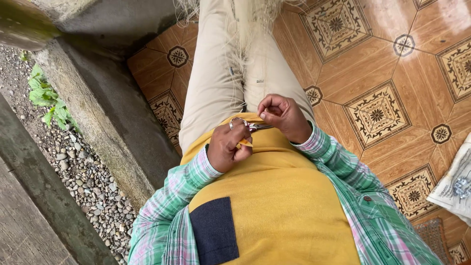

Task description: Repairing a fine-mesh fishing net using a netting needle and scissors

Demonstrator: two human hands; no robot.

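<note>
Both hands pinch: left hand (227,146) grips scissors (245,128), right hand (283,116) nips pale thread (244,29).

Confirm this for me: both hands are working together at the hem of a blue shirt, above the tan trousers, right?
Not quite. The head view shows the left hand and right hand together at the hem of a yellow shirt, not a blue one, above the tan trousers.

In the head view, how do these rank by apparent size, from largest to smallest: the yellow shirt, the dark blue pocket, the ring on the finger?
1. Yellow shirt, by far the largest.
2. Dark blue pocket, a small patch on it.
3. Ring on the left hand, the smallest.
All three lie at a similar distance from the camera, so the order is reliable.
</note>
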